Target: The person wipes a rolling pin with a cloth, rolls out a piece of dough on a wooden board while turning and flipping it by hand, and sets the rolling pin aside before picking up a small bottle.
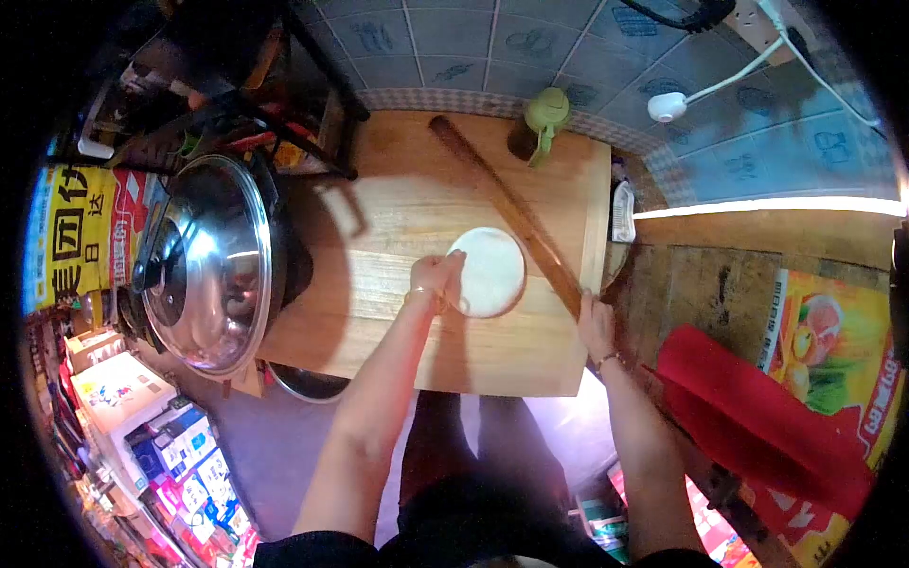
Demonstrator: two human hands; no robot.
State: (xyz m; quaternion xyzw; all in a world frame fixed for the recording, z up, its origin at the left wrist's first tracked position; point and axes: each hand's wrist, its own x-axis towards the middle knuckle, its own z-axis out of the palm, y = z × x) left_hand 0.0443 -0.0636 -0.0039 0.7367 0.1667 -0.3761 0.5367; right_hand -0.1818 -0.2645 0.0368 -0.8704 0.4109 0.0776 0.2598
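A round white disc of what looks like dough [490,273] lies flat on the wooden board [398,204]. At its left edge is my left hand [436,275], fingers pressed together on the rim. My right hand [595,327] is closed round the near end of a long brown wooden rolling pin [511,210] at the board's right edge. The pin slants away to the upper left, passing just right of the disc, and its far end rests near the back of the board.
A green-lidded jug [544,123] stands at the back right of the board. On the left is a large pan with a glass lid [213,265]. Red cloth [748,407] lies at the right. A tiled wall [454,43] rises behind.
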